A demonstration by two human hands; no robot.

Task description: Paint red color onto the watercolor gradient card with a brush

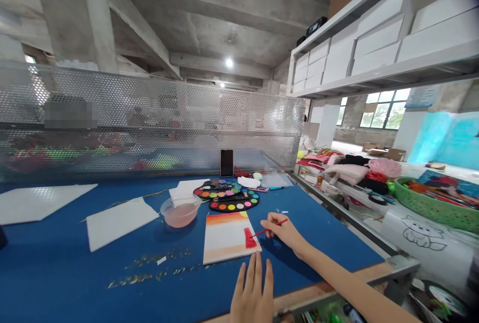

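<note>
A thin red paintbrush (271, 227) is pinched in my right hand (280, 230), its tip on a red painted patch at the right side of a small white canvas (224, 238). Orange bands run along the canvas's top and lower part, with a yellow spot at its upper right corner. My left hand (254, 288) lies flat with fingers spread, fingertips at the canvas's near right edge. Behind the canvas sit black paint palettes (234, 208) with round colour wells. To their left stands a clear plastic bowl (180, 211) of pinkish water.
White boards (121, 222) lie on the blue table (179, 293) to the left. A phone (226, 163) stands upright before a perforated metal screen (187, 123). Beyond the table's right edge are a green basket (434, 203) and heaped fabric. A shelf of white boxes (377, 38) hangs above right.
</note>
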